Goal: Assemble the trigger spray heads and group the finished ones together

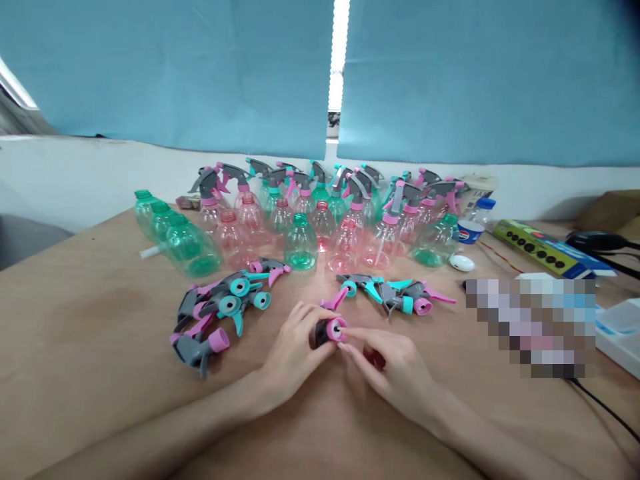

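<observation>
My left hand (294, 340) is closed around a grey and pink trigger spray head (337, 328), its pink collar turned towards me with a dark hole in the middle. My right hand (395, 360) has its index fingertip at the collar's opening and its thumb at the lower rim, pinching there. Whether a small part sits between those fingertips is too small to tell. Beyond my left hand lies a pile of loose grey spray heads (220, 307) with pink or turquoise collars. Another group of spray heads (395, 293) lies past my right hand.
Green bottles (193, 243) lean or lie at the left. Pink bottles (235, 240) stand in the middle, several topped with spray heads. To the right are a blue-capped drink bottle (475, 223), a white oval object (462, 263), a long printed box (540, 247) and a white tray (620, 333).
</observation>
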{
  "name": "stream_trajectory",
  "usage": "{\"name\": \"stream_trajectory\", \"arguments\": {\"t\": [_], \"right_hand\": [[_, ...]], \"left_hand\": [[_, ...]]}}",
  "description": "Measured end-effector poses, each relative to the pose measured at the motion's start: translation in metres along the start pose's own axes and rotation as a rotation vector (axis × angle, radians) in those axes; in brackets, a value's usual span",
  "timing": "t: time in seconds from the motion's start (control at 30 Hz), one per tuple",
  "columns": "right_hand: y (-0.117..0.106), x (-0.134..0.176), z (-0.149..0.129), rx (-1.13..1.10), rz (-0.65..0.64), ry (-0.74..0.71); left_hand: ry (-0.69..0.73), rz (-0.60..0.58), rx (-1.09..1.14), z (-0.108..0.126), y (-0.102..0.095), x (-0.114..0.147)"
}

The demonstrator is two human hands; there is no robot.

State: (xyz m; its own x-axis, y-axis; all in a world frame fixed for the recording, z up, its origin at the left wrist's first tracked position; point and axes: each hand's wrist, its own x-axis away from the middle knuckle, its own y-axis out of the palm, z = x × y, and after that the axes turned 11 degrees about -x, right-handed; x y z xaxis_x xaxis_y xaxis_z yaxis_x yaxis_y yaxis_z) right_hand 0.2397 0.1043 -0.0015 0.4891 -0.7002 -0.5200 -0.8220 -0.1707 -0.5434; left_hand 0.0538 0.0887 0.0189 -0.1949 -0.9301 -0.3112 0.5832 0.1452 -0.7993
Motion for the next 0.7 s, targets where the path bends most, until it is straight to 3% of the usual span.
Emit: {"name": "stream_trajectory", "arguments": {"t": [0.23,0.43,0.7], "right_hand": [[-0.0002,0.0013,0.0002,-0.057,-0.006,0.019],[0.0008,-0.0012,-0.0007,-0.056,-0.07,0.065],[0.0033,-0.0009,0.0,-0.078,-0.054,0.104]], "left_hand": [[-0.042,-0.005,0.006,0.0008,-0.0005,0.0017],[-0.01,0.005,0.021,0.0001,-0.0006,0.0022],[0.07,0.039,0.021,-0.0041,-0.0004,-0.0002]]}}
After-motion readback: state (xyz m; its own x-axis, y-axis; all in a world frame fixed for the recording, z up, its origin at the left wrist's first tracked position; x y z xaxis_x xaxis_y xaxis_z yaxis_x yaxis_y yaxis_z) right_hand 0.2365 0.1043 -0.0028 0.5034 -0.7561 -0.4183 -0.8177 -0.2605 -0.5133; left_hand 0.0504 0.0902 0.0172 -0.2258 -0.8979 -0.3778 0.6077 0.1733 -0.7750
